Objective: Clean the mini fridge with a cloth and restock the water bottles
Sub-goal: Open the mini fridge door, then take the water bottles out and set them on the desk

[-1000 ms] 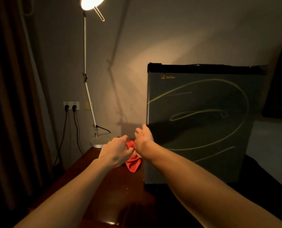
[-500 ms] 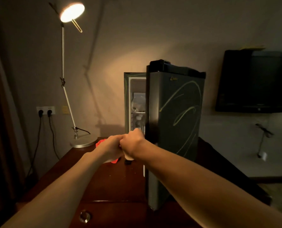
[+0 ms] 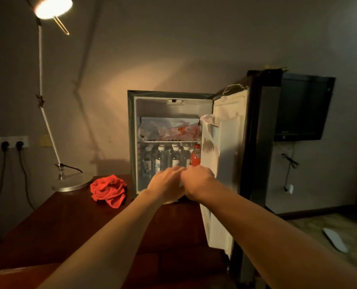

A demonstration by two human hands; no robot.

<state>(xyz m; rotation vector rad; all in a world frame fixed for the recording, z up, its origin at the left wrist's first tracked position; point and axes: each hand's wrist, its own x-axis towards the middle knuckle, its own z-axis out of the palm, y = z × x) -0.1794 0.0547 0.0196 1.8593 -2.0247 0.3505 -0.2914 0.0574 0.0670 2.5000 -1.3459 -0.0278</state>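
Mini fridge [image 3: 131, 142] on desk [image 3: 69, 222], door [image 3: 225, 163] swung open at 3 o'clock. Water bottles [image 3: 169, 157] on lower shelf, half hidden behind left hand [image 3: 167, 184] and right hand [image 3: 198, 182]. Fingers blurred, grip impossible to tell. Red cloth [image 3: 108, 189] at 9 o'clock.

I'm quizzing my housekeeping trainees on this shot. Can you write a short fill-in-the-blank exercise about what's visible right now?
1. The mini fridge door stands ____.
2. The crumpled cloth on the wooden table is ____ in colour.
3. Among the clear water bottles on the lower shelf, one bottle is ____.
4. The lamp above the table is switched ____.

Missing words: open; red; red; on
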